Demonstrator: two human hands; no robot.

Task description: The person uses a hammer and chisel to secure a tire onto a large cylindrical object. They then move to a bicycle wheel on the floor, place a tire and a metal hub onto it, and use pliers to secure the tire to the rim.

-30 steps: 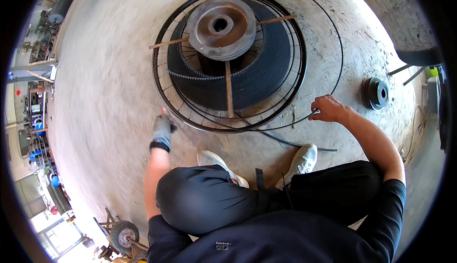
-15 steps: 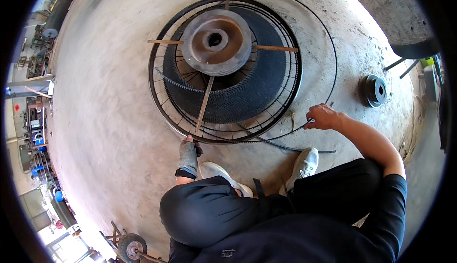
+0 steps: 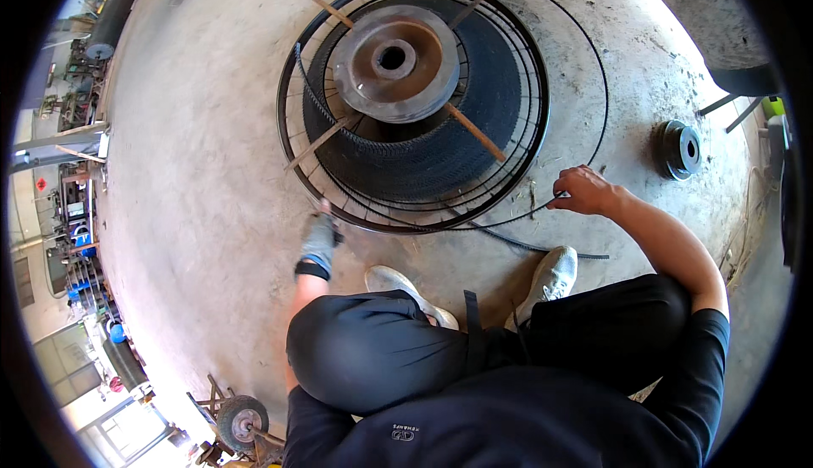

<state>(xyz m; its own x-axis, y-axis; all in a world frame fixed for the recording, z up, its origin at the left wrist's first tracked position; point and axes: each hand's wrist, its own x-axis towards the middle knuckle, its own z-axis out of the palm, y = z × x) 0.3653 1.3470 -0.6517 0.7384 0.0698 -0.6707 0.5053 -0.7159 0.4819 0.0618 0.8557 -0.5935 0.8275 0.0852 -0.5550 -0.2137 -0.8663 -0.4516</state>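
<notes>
A large spoked ring rack (image 3: 542, 121) lies on the floor before me, bearing a thick flat coil of black toothed strip (image 3: 483, 159). A heavy grey-brown metal pulley (image 3: 430, 87) rests over its middle, with wooden sticks (image 3: 476, 133) jutting out beneath it. My left hand (image 3: 320, 235), in a grey fingerless glove, is by the near-left rim; motion smears its fingers, and whether it touches the rim is unclear. My right hand (image 3: 584, 190), bare, is closed on a length of the toothed strip (image 3: 529, 214), right of the rack. A loose end lies near my right shoe.
A small dark pulley (image 3: 679, 150) sits on the floor at right. Beyond it stands a dark-rimmed object on thin legs (image 3: 730, 114). A wheeled cart's tyre (image 3: 242, 423) is at lower left. Machines and shelves line the left wall. My shoes (image 3: 552, 275) are close to the rack.
The rack has turned clockwise, carrying the sticks and a strip end at its left round. My left hand has shifted left and slightly away from me. The right hand keeps hold of the strip.
</notes>
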